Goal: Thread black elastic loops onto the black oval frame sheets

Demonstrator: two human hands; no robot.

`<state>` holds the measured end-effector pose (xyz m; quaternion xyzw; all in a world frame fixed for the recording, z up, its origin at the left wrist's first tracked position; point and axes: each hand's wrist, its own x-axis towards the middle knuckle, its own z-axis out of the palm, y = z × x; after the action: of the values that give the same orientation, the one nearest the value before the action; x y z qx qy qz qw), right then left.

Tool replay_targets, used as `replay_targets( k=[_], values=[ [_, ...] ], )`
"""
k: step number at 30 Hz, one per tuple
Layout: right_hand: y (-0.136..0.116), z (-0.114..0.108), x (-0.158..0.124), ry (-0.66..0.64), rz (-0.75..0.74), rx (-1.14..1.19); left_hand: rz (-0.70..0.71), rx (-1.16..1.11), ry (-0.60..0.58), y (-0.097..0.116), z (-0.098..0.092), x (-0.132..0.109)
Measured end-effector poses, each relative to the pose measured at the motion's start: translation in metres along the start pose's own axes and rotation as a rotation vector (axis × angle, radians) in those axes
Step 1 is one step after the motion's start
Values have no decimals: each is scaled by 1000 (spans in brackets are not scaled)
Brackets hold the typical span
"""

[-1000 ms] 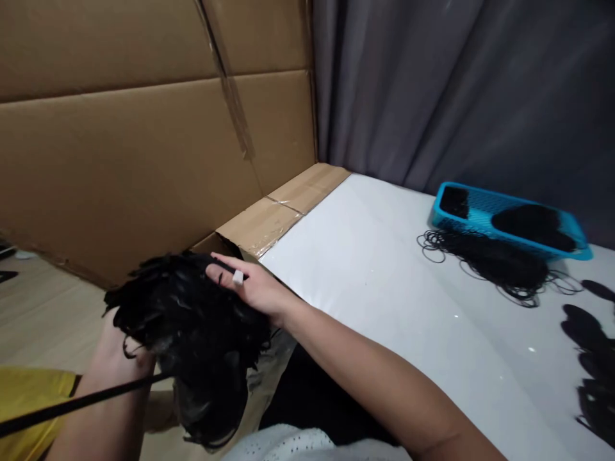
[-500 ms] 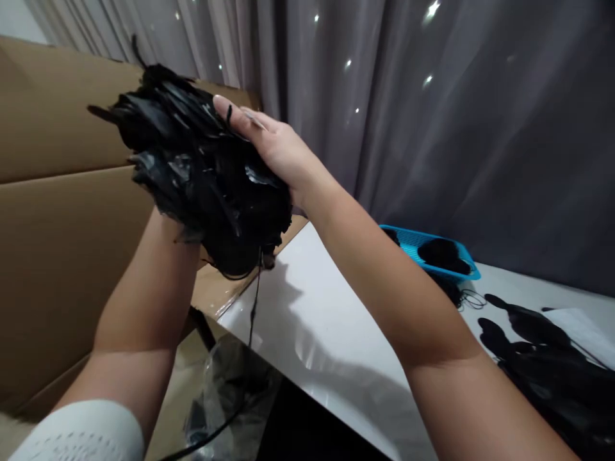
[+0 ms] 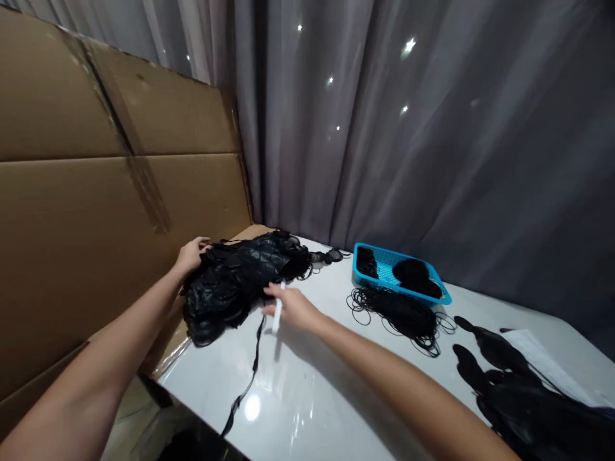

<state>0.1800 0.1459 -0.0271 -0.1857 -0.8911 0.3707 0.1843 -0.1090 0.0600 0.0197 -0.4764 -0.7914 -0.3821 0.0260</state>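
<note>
A thick bundle of thin black pieces [image 3: 240, 269], dark and slightly shiny, lies at the far left part of the white table. At its left edge is my left hand [image 3: 189, 256], with the fingers stretched over the side and partly hidden by the bundle. My right hand [image 3: 293, 308] is beside the bundle's right front edge, with a slim white stick-like tool [image 3: 278, 310] between its fingers. Whether its fingertips touch the bundle is hard to tell. A thin black strip [image 3: 254, 365] trails from the bundle across the table to the front edge.
Tall cardboard [image 3: 192, 192] stands along the left, and a grey curtain [image 3: 307, 128] hangs behind. A blue basket [image 3: 446, 298] holds black pieces. Before it lies a tangle of black cord [image 3: 403, 314]. More black pieces [image 3: 528, 397] and white paper [image 3: 548, 358] are at right.
The black bundle, held up in both hands before, now rests on the table. My hands have moved down and apart to its two sides, and the view has shifted.
</note>
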Motion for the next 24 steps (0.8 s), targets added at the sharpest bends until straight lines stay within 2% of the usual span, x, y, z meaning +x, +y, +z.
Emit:
replay_targets(
  k=[3, 5, 7, 8, 9, 10, 11, 12, 13, 15, 19, 21, 24],
  values=[
    [20, 16, -53, -22, -4, 23, -46, 44, 205, -7, 1, 3],
    [25, 22, -79, -54, 0, 34, 8, 71, 276, 2, 6, -18],
    [29, 24, -96, -70, -2, 48, 129, 92, 242, 18, 19, -55],
    [31, 23, -99, -56, 2, 55, 212, 99, 164, 26, 28, -78],
    [33, 21, -99, -21, 10, 60, 331, 113, 28, 33, 38, -100],
    [36, 17, -94, 29, 23, 61, 528, 177, -183, 37, 48, -120],
    [38, 12, -85, 89, 34, 54, 660, 242, -337, 39, 56, -137],
    [41, 5, -71, 149, 43, 36, 718, 289, -440, 38, 63, -149],
    [44, -2, -54, 202, 48, 13, 732, 310, -487, 34, 67, -156],
    [50, -15, -11, 277, 70, -59, 687, 333, -545, 22, 67, -153],
    [66, -27, 72, 271, 86, -90, 716, 291, -602, 1, 55, -116],
    [74, -26, 97, 219, 81, -86, 731, 281, -588, -5, 52, -95],
    [81, -23, 110, 180, 83, -80, 730, 277, -550, -9, 51, -70]
  ],
)
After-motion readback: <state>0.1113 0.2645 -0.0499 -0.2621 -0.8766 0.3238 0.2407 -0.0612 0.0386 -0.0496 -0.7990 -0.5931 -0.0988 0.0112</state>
